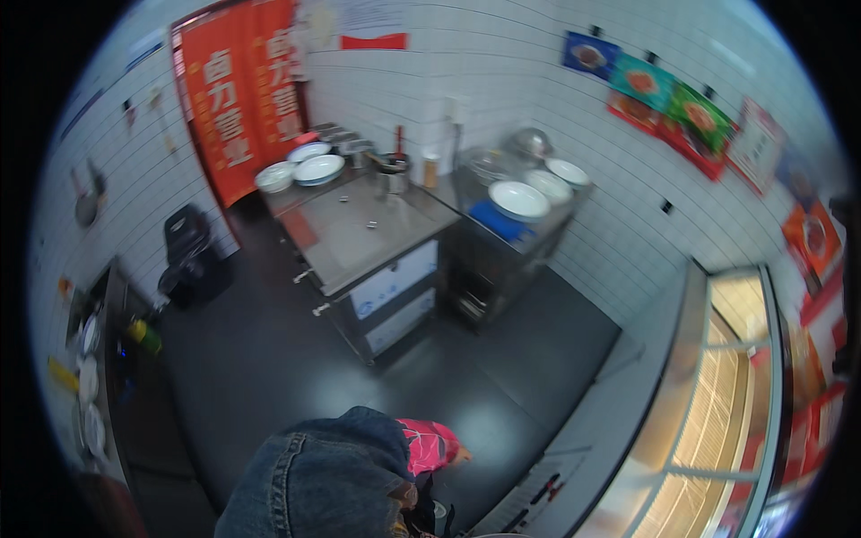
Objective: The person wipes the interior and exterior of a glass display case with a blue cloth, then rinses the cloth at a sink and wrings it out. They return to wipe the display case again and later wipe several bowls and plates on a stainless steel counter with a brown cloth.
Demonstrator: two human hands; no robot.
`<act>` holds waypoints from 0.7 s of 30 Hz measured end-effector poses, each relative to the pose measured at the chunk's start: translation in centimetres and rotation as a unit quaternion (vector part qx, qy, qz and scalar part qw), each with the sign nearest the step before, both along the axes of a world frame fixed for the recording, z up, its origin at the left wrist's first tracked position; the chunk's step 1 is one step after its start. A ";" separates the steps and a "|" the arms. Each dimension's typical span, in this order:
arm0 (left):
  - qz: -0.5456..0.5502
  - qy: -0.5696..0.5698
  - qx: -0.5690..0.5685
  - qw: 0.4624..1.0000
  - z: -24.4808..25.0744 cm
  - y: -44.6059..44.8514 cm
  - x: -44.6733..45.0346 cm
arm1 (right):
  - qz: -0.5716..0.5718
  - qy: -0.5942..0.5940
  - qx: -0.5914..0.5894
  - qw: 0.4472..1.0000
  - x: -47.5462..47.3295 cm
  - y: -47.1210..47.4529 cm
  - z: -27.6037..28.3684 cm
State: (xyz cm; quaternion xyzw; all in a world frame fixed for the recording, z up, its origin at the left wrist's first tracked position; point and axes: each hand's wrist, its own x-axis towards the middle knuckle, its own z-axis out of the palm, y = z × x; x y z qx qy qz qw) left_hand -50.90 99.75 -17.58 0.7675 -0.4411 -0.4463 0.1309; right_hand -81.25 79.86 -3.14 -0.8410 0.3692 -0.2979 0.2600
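Note:
A denim-covered shoulder and arm (323, 471) reach in from the bottom of the head view. The forearm ends in a pink patterned sleeve cover (430, 445). Just past its cuff a small part of my left hand (464, 455) shows above the dark floor (323, 376); its fingers are too small and blurred to read, and nothing can be made out in them. My right hand is out of view. Black straps hang beside the arm, near a small round pale thing (439, 509). Knives with dark handles (545, 488) lie at the lower right.
Ahead, a steel worktable (370, 235) carries white bowls (319, 169) and a steel pot (392, 178). A second steel table (568, 208) holds white dishes (518, 200) and a blue cloth-like item (499, 220). A lit glass display case (713, 403) runs along the right; a black bin (192, 235) stands left.

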 end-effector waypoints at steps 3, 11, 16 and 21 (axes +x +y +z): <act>0.158 0.021 0.054 0.986 -3.2 12.7 4.7 | 0.120 0.127 0.198 0.965 8.2 2.8 -2.1; 0.511 0.106 0.020 0.853 -4.4 49.4 5.9 | 0.401 0.289 0.281 0.823 27.2 26.7 -10.5; 0.558 -0.007 0.007 0.830 -2.8 61.6 -1.0 | 0.543 0.404 0.240 0.696 33.1 42.8 -11.3; 0.750 0.120 -0.108 0.642 -4.3 63.1 -9.0 | 0.666 0.498 0.119 0.543 41.9 53.9 -10.8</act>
